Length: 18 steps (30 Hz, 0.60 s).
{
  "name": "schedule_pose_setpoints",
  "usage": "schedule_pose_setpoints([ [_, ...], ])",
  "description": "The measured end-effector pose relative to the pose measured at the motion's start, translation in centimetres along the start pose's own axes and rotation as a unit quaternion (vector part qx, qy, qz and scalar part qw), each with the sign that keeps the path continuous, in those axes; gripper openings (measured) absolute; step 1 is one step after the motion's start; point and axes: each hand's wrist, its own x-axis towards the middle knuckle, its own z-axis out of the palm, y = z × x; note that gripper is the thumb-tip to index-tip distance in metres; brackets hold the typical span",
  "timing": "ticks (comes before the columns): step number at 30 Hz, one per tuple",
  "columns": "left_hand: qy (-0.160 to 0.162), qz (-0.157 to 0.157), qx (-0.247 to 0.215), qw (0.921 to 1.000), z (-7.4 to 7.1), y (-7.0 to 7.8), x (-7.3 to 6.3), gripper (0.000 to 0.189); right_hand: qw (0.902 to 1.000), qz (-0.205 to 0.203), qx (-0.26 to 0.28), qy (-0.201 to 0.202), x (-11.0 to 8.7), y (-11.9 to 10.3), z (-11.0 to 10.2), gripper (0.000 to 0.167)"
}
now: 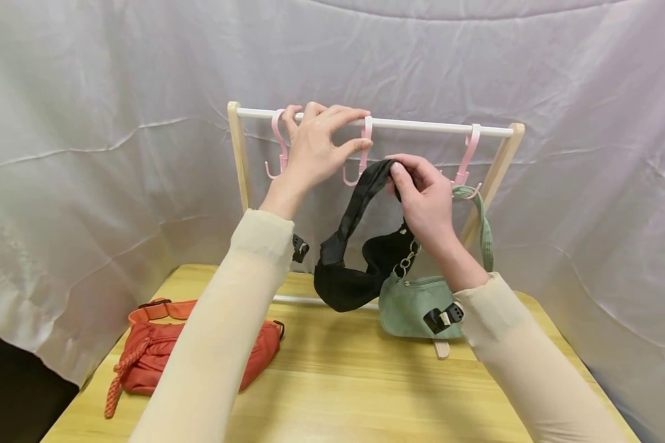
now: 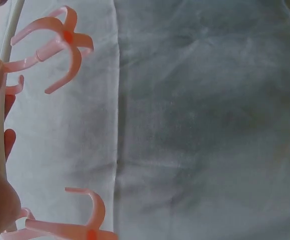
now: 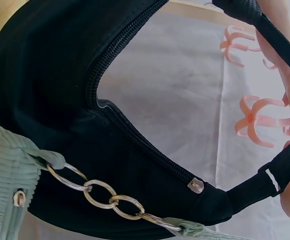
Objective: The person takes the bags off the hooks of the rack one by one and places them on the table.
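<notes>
My right hand (image 1: 425, 195) pinches the strap of a black shoulder bag (image 1: 346, 286), which hangs in the air before the rack. In the right wrist view, the bag's zipper (image 3: 145, 150) and strap (image 3: 255, 190) show up close. Up at the white rail (image 1: 421, 125), my left hand (image 1: 317, 144) has its index finger and thumb at the middle pink hook (image 1: 364, 147). In the left wrist view, the thumb touches that hook's stem (image 2: 22, 64), with other fingers behind the rail. The black strap's top is just right of this hook.
A green bag (image 1: 415, 307) with a chain hangs from the right pink hook (image 1: 468, 154), partly behind the black bag. Another pink hook (image 1: 280, 144) is at the rail's left. A red waist bag (image 1: 155, 357) lies on the wooden table (image 1: 332, 394), partly hidden by my left sleeve.
</notes>
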Motion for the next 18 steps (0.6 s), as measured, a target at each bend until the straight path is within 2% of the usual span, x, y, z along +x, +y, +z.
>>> schedule_pose_setpoints([
  [4,-0.008,-0.001,0.01,0.9999,-0.1,-0.1,0.0,0.051,0.9998,-0.019,-0.008,-0.006,-0.7,0.1,0.0,0.021],
  [9,-0.016,0.006,0.014,0.9998,-0.1,-0.2,-0.2,0.051,0.9996,-0.023,-0.012,-0.008,-2.1,0.7,0.2,0.021],
  [18,-0.02,0.021,0.017,0.9994,-0.5,-0.6,-0.4,0.051,0.9994,-0.001,-0.016,-0.032,-4.8,2.0,1.1,0.021],
])
